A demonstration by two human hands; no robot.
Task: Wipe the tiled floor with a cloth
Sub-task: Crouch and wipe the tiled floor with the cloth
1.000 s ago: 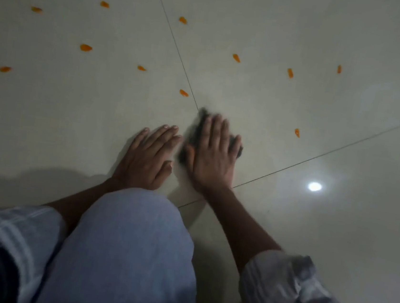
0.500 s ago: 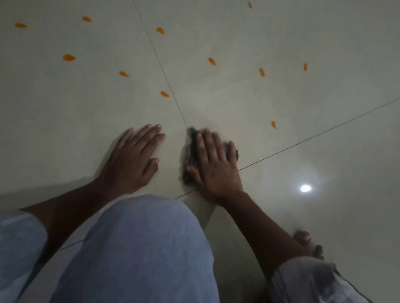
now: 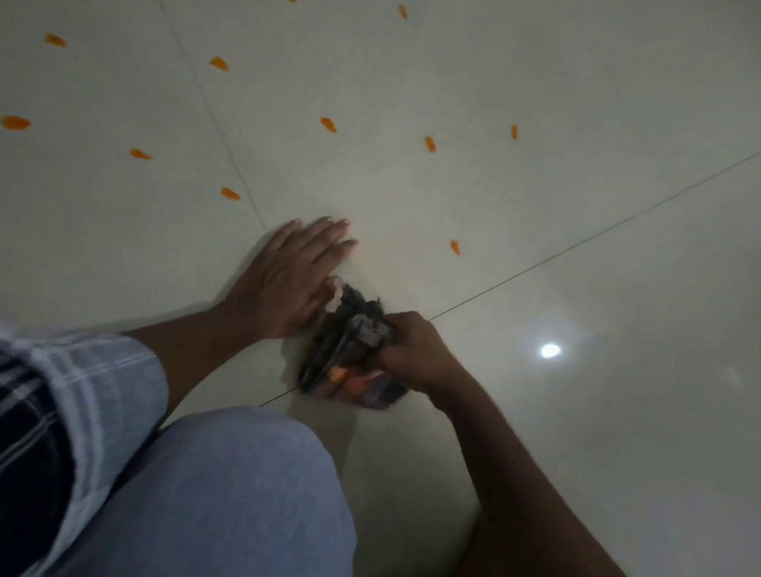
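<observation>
Cloth gathered up off the floor, wiping paused

Nearest the camera, a bent knee [image 3: 221,502] in pale fabric fills the lower frame. Just beyond it, the right hand [image 3: 414,354] no longer presses flat: its grip has closed around the dark cloth [image 3: 347,355], bunching it into a wad that sits on the tiled floor [image 3: 578,121] at the grout-line crossing. The left hand [image 3: 287,277] has shifted in beside it, palm down and fingers spread, thumb touching the wad. Farther out, orange flecks [image 3: 328,125] lie scattered across the tiles, so I judge the cloth is being refolded before wiping resumes.
</observation>
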